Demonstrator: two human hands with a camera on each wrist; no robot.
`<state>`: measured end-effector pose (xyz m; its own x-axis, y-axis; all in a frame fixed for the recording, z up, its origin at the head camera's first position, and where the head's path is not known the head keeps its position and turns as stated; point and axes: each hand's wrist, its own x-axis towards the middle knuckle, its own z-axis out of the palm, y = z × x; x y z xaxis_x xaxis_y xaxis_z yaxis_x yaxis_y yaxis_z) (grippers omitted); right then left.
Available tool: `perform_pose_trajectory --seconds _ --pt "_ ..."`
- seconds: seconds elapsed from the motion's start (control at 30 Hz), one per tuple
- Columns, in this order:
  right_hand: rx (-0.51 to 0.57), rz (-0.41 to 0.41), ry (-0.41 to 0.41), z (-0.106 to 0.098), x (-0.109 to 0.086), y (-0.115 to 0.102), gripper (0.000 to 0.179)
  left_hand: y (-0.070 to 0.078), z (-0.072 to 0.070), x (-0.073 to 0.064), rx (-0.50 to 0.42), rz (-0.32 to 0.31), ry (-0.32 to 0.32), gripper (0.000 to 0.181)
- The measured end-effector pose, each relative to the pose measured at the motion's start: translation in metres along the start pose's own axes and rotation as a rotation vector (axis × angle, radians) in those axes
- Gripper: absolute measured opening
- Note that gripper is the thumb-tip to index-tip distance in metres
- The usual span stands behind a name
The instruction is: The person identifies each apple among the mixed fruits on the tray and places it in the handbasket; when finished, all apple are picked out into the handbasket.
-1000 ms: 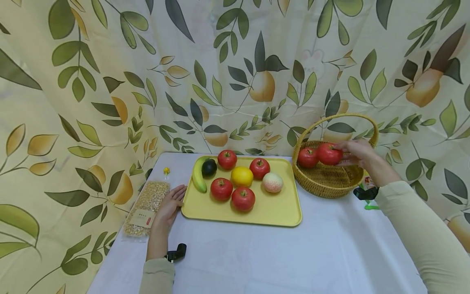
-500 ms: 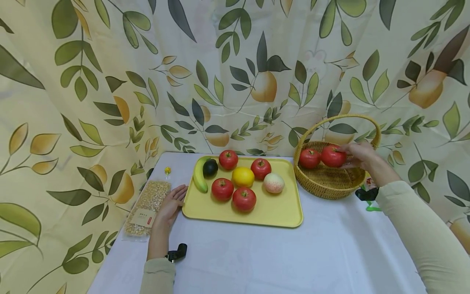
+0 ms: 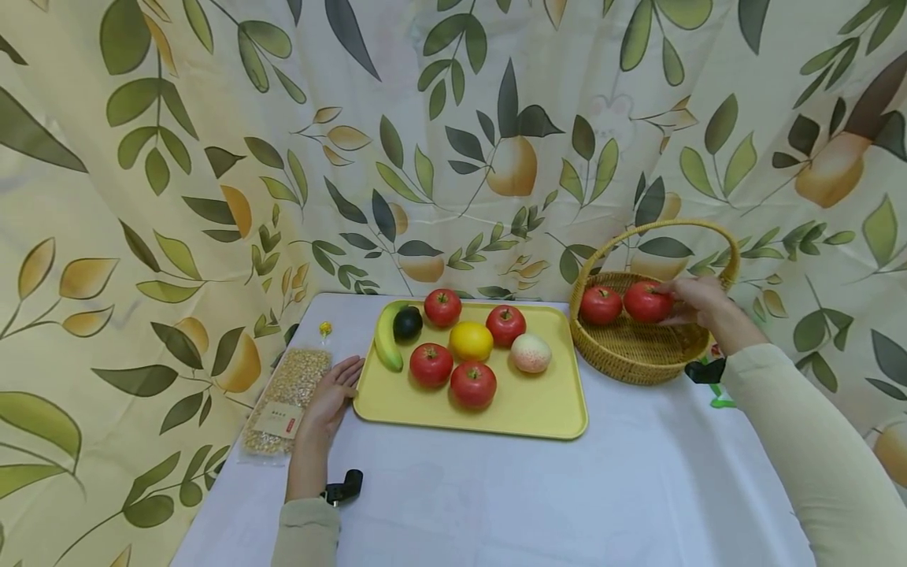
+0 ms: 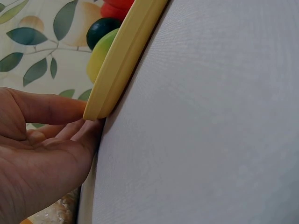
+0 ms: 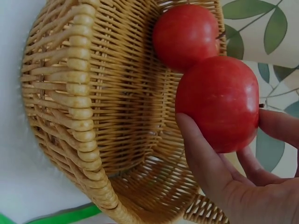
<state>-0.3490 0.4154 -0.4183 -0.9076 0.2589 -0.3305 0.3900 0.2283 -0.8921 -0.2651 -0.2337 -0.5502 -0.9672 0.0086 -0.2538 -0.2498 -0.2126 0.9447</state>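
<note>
My right hand (image 3: 697, 299) grips a red apple (image 5: 219, 105) between thumb and fingers, inside the wicker basket (image 3: 623, 366). Beside it, overlapping it in the right wrist view, a second red apple (image 3: 601, 305) sits in the basket. At the left side of the yellow tray (image 3: 546, 409), my left hand (image 3: 327, 398) lies with its fingers fairly straight; in the left wrist view the thumb (image 4: 60, 108) touches the tray's rim. On the tray are several red apples (image 3: 473, 384), a yellow lemon (image 3: 471, 340), a pale speckled peach-like fruit (image 3: 531, 353), a banana (image 3: 388, 339) and a dark avocado (image 3: 407, 324).
A clear bag of corn kernels (image 3: 298, 378) lies left of the tray, with a small yellow-wrapped lollipop (image 3: 325, 328) behind it. Right of the basket is a partly hidden item with a green edge (image 3: 721, 402). A leaf-print curtain (image 3: 496, 197) hangs behind the white-covered table (image 3: 482, 496).
My right hand has lowered the gripped apple slightly into the basket, beside the other one. The left hand stays at the tray's edge. The whole view shifts a little.
</note>
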Motion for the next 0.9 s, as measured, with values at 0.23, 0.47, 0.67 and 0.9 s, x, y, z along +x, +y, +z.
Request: perform_pose_trajectory --seconds 0.23,0.47,0.67,0.9 --pt "-0.021 0.025 0.031 -0.003 0.005 0.006 0.035 -0.001 0.000 0.000 0.006 0.003 -0.018 0.078" --pt "-0.005 0.037 0.008 0.000 0.012 0.008 0.028 -0.002 -0.002 0.001 -0.002 0.017 -0.018 0.078" --pt "0.004 0.066 0.043 0.001 0.017 0.011 0.027 -0.002 -0.001 0.002 0.006 0.012 -0.010 0.079" --pt "0.022 0.073 0.040 -0.002 0.022 0.014 0.026 -0.002 -0.002 0.000 0.019 0.015 -0.023 0.078"
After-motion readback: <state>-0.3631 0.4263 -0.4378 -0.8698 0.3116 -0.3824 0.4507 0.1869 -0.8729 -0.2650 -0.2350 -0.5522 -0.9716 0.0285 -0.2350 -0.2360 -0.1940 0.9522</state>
